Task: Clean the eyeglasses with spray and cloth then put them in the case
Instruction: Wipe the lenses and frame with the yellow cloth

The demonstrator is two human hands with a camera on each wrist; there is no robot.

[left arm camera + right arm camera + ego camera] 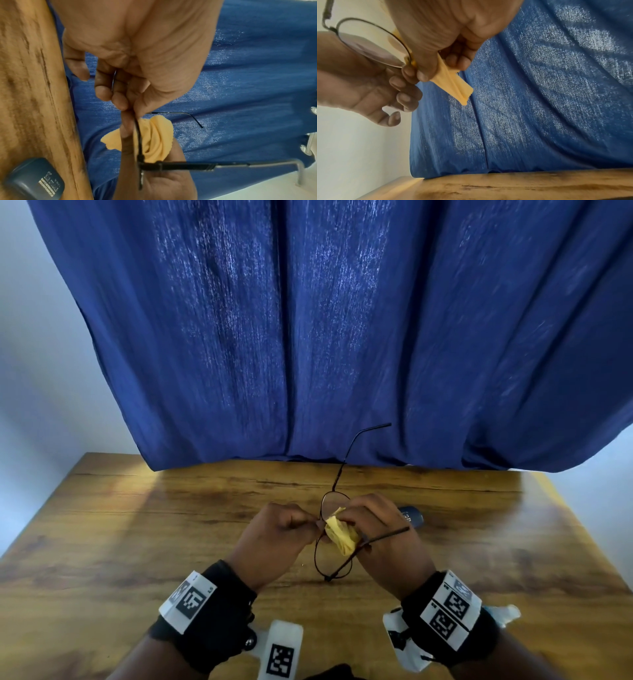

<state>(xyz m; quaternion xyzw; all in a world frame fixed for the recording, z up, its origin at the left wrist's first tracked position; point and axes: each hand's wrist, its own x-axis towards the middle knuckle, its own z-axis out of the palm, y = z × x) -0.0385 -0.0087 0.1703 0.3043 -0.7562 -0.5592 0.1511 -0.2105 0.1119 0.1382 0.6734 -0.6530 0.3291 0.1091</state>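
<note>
Thin dark wire-framed eyeglasses are held above the wooden table with both temples open. My left hand pinches the frame near the bridge. My right hand grips a bunched yellow cloth and presses it against one lens. In the left wrist view the cloth bulges behind the frame's edge and a temple runs off to the right. The right wrist view shows the round lens with the cloth pinched over its rim. A dark blue case lies on the table behind my right hand.
A blue curtain hangs along the table's far edge, with white wall on both sides. A pale translucent object, perhaps the spray bottle, shows partly from under my right wrist. The case also appears in the left wrist view.
</note>
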